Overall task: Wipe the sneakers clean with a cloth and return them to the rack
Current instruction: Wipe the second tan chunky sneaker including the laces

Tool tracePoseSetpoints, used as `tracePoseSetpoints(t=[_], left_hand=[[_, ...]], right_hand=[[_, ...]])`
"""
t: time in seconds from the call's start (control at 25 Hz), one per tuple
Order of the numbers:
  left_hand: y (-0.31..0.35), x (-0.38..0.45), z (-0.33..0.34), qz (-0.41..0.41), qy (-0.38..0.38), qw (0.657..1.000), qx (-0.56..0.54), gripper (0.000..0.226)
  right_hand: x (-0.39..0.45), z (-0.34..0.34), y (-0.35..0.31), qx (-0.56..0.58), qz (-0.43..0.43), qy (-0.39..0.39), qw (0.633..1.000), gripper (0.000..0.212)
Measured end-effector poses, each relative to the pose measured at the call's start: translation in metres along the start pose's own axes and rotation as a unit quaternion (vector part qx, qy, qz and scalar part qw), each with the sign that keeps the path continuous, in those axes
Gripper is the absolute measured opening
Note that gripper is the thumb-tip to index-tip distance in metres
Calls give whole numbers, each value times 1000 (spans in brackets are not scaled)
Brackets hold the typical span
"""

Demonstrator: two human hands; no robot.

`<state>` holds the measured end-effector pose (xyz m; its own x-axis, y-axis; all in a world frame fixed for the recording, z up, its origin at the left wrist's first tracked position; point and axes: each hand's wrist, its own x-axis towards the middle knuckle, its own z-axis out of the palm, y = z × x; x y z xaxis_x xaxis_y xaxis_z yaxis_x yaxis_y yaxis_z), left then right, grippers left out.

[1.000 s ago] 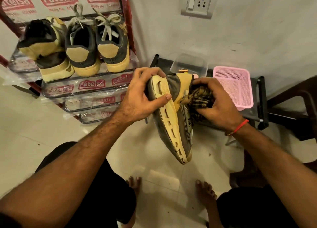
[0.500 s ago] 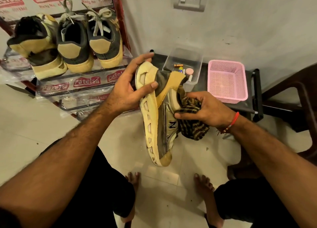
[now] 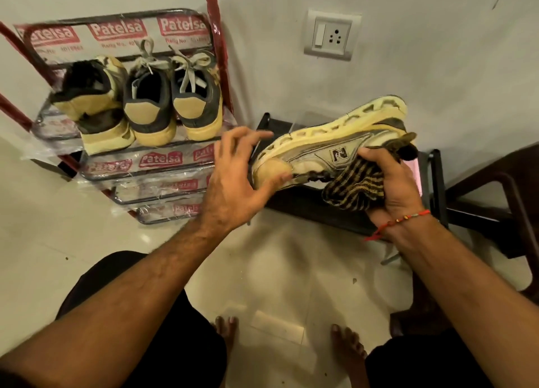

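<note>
Sitting nearest the camera, a person's bare feet (image 3: 347, 344) rest on the pale floor tiles (image 3: 277, 271) between dark-clad knees. Further out, the left hand (image 3: 233, 180) has its fingers spread and fairly straight, with the thumb tip touching the toe of a sneaker (image 3: 329, 142); it does not wrap round the shoe. At the right, the right hand (image 3: 388, 180) curls round a striped cloth (image 3: 350, 183) and holds it against the sneaker's side, just below the "N" logo. This sneaker lies on its side in the air, sole turned to the far side, toe pointing left, above a low black table (image 3: 306, 206). Far left stands the shoe rack (image 3: 163, 166), with three other sneakers (image 3: 151, 107) sitting heels-out on its top shelf. A wall socket (image 3: 332, 34) sits on the far wall.
</note>
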<state>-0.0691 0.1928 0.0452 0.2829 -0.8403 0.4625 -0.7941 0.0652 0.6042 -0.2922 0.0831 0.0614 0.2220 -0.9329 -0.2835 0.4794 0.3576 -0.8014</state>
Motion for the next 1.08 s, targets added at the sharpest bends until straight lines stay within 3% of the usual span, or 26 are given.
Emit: tracePoseSetpoints(t=[0.08,0.2,0.28,0.32,0.36,0.44,0.52,0.6,0.64,0.8,0.92,1.0,1.08], left_hand=[[4,-5,6,57,-37,995,67,70],[6,-6,13,77,-44,993,84,59],[5,-3,14,85,-36,994,58,49],[4,-1,13,92,-31,994,42,45],[4,1,13,108,-27,993,33,41],[6,2,12,170,-27,983,57,40],[12,0,12,240,-62,962,115,49],[18,-3,17,267,-128,939,174,52],[19,-4,19,263,-159,931,197,54],[20,0,21,249,-239,897,277,45],[16,1,22,248,-291,895,231,37],[9,0,23,216,-306,912,168,39],[3,1,21,165,-298,932,123,50]], right_hand=[[2,-4,-2,26,14,-6,1000,47],[-1,-6,0,-12,17,-14,1000,39],[-6,-4,0,-137,-14,-23,990,24],[-7,-4,1,-249,-56,-42,966,19],[-7,-5,3,-373,-110,-71,918,18],[-11,-8,9,-572,-201,-144,783,26],[-15,-9,17,-673,-268,-188,664,34],[-18,-8,21,-708,-324,-204,594,34],[-19,-7,23,-713,-335,-213,578,35],[-23,-6,31,-733,-299,-255,555,40],[-23,-5,30,-751,-275,-278,532,39],[-21,-5,24,-721,-255,-301,569,38],[-16,-6,18,-676,-247,-283,635,41]])
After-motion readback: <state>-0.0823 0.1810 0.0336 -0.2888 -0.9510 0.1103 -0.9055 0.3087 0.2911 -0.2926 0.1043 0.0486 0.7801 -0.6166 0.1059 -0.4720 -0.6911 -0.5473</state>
